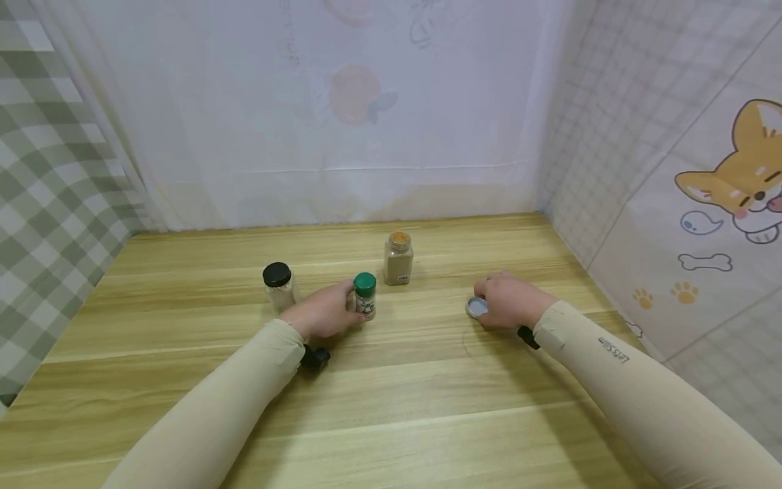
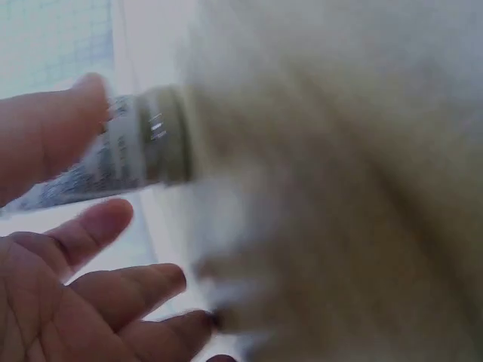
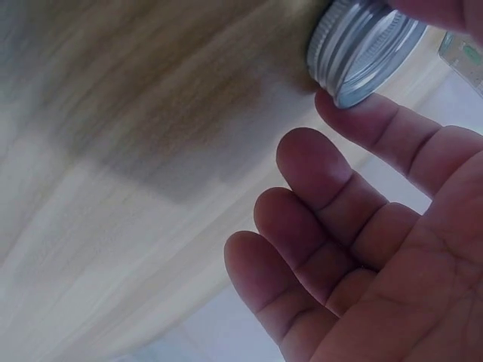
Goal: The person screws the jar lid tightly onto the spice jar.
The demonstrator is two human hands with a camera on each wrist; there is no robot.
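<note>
My left hand [image 1: 326, 311] is at a small spice jar [image 1: 365, 302] with a green cap, holding it between thumb and index finger as it stands on the table. In the left wrist view the thumb lies along the jar [image 2: 124, 154], and the other fingers are spread away from it. Over on the right, my right hand [image 1: 512, 301] pinches a round silver lid [image 1: 476, 308] at its edge. The right wrist view shows the lid's ridged metal rim [image 3: 355, 53] between thumb and index finger, the remaining fingers loosely bent.
A square clear jar [image 1: 398, 263] of brown powder stands uncapped behind the green-capped one. Beside my left hand is a taller clear jar [image 1: 281, 288] with a black lid. Cloth hangs behind the wooden table [image 1: 391, 421] and along both sides.
</note>
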